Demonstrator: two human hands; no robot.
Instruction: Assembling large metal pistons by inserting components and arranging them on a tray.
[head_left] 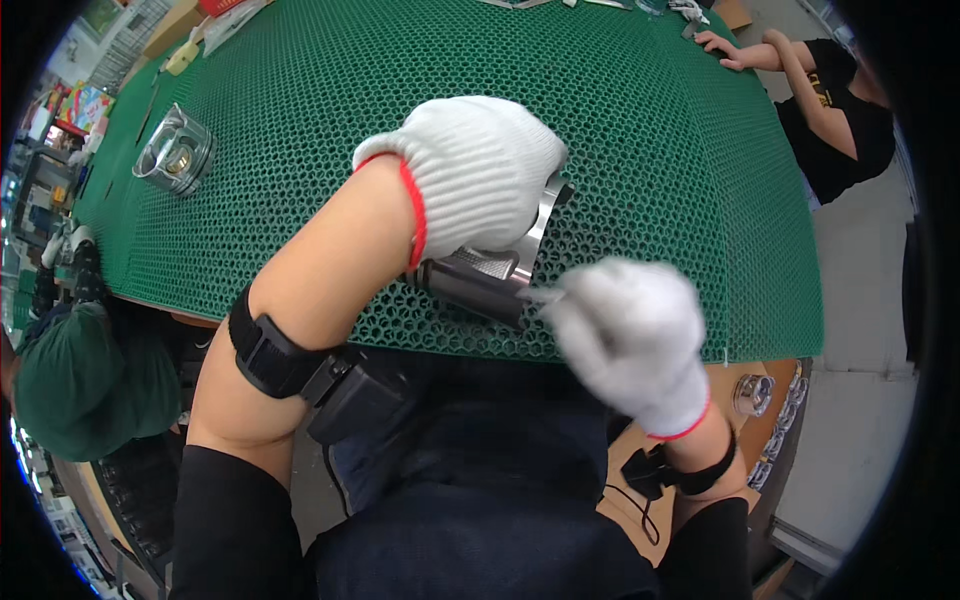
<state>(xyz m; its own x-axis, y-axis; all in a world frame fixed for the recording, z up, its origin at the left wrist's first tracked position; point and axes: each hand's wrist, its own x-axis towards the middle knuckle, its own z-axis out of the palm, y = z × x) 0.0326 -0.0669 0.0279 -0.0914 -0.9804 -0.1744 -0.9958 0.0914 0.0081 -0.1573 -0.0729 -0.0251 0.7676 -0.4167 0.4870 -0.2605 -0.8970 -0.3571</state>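
Note:
My left hand (480,165), in a white knitted glove with a red cuff edge, is closed over a metal engine piston (475,288). The piston lies tilted on the green mat, showing a dark skirt patch and bright machined metal; the glove covers much of it. Just right of it is my right hand (635,330), also gloved in white and smeared by motion. Its fingers look curled together, and a thin pale tip points from them toward the piston's edge. What that tip belongs to cannot be made out.
A green honeycomb mat (330,110) covers the table. Another piston (175,155) stands at the left, and one more (753,394) sits on a lower surface at the right. One person (840,110) leans on the far right edge; another (90,370) works at the left.

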